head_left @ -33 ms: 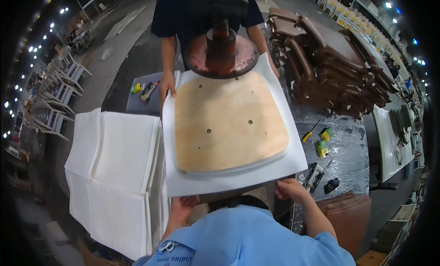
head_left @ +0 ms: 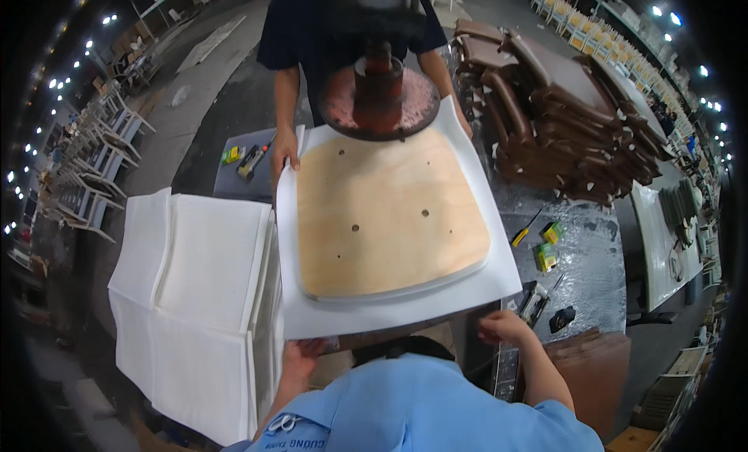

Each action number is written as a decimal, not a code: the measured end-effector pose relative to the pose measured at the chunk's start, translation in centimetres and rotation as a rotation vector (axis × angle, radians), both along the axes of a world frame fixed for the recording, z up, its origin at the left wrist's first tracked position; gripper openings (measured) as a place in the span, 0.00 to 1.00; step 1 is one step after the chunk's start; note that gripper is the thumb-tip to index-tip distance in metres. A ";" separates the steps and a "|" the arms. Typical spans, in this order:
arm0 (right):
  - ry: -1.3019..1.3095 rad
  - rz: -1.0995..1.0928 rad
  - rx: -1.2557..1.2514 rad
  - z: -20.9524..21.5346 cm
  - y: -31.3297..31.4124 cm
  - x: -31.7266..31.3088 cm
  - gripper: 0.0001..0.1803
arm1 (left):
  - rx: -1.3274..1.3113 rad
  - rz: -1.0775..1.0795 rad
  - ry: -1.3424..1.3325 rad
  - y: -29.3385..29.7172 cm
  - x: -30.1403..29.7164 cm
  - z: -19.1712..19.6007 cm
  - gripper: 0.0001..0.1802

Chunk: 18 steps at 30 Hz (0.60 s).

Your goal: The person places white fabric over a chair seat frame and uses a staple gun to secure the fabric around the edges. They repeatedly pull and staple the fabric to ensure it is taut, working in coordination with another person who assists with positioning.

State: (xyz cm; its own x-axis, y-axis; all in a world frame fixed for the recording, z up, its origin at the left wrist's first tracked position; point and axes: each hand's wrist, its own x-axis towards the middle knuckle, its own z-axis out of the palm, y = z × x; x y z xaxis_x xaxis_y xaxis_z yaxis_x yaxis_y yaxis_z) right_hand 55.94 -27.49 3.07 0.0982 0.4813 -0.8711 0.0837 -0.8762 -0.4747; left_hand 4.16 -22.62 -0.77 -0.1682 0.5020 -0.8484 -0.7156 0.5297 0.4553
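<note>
A pale wooden chair-seat board (head_left: 393, 187) with several drilled holes lies on a thin grey layer over a white padding sheet (head_left: 389, 316). The round, reddish-topped plate of a press (head_left: 379, 101) covers the board's far edge in my view. My left hand (head_left: 300, 362) is at the sheet's near left edge, fingers stretched out and partly hidden under it. Just off the near right corner is my right hand (head_left: 505, 327), its fingers loosely bent and apart, with nothing visible in them. A co-worker's hand (head_left: 286, 146) touches the sheet's far left side.
Folded white padding sheets (head_left: 210, 265) are stacked on my left. On the right lie a pile of brown upholstered seats (head_left: 553, 117), a yellow-handled screwdriver (head_left: 522, 235), small green-yellow boxes (head_left: 548, 256), a staple gun (head_left: 534, 302) and brown cover pieces (head_left: 588, 366).
My right hand has drawn back slightly from the sheet's near right corner. The press plate and the board both appear a little lower in the picture.
</note>
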 end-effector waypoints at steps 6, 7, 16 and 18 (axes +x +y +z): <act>-0.587 -0.182 0.619 1.0 8.8 11.5 0.15 | 0.391 -0.313 0.130 9.6 -5.8 -0.4 0.15; -0.600 -0.203 0.709 0.1 11.7 11.2 0.15 | 0.383 -0.339 0.178 11.2 -5.9 0.1 0.14; 0.073 -0.293 0.434 -1.8 21.9 9.7 0.11 | 0.332 -0.524 0.459 17.5 -4.5 3.4 0.09; 0.296 -0.473 0.439 -1.3 21.4 11.3 0.10 | 0.344 -0.487 0.401 17.4 -3.8 3.0 0.10</act>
State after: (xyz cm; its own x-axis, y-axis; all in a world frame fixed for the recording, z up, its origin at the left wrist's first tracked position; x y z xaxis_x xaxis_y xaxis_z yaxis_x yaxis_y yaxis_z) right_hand 67.27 -6.08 1.72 0.1723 0.7582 -0.6288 -0.4455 -0.5093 -0.7363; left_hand 0.35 -5.23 2.22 -0.1223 0.8274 -0.5482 -0.1770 0.5253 0.8323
